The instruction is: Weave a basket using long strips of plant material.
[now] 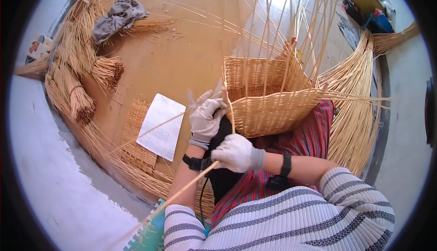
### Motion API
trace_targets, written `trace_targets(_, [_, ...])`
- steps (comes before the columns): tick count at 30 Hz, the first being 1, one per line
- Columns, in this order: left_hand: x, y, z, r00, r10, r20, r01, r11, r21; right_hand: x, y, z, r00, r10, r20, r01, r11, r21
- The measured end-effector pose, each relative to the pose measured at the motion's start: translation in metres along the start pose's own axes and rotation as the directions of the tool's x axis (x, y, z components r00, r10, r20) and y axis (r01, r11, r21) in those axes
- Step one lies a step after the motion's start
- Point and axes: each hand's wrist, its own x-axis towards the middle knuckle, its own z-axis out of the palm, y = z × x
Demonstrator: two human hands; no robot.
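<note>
A partly woven wicker basket (273, 112) rests against my lap, with tall upright cane stakes rising from its walls. My left hand (205, 120), in a pale work glove, is at its left corner. Some of its fingers curl in against the corner post, while others stick up; a thin cane passes beside them. Just below, my gloved right hand (236, 153) is closed round a weaving cane (182, 189). That cane comes down from the basket corner, passes through the fist and runs off to the lower left. What lies under the left fingertips is partly hidden.
A flat woven panel (136, 126) lies on the floor under a white printed sheet (161, 126). Cane bundles (79, 98) line the left wall; another large bundle (357, 119) lies at right. A grey cloth (119, 17) sits at the far left.
</note>
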Motion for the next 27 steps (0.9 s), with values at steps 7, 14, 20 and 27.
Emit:
trace_targets(7, [-0.005, -0.023, 0.012, 0.999, -0.040, 0.002, 0.040, 0.972, -0.232, 0.058, 0.000, 0.024, 0.959, 0.018, -0.282, 0.023, 0.990, 0.140])
trace_targets(14, [-0.001, -0.063, 0.032, 0.872, -0.455, 0.178, 0.409, 0.480, -0.776, 0.167, 0.027, 0.001, 0.948, 0.279, -0.155, -0.173, 0.857, 0.485])
trace_targets(20, [0.035, -0.119, 0.043, 0.913, -0.298, 0.278, 0.401, 0.530, -0.748, 0.189, 0.074, -0.061, 0.906, 0.138, -0.401, 0.106, 0.842, 0.529])
trace_targets(27, [0.064, -0.047, 0.023, 0.762, -0.425, 0.489, 0.632, 0.653, -0.418, 0.147, 0.091, -0.116, 0.821, 0.382, -0.424, -0.230, 0.901, 0.367])
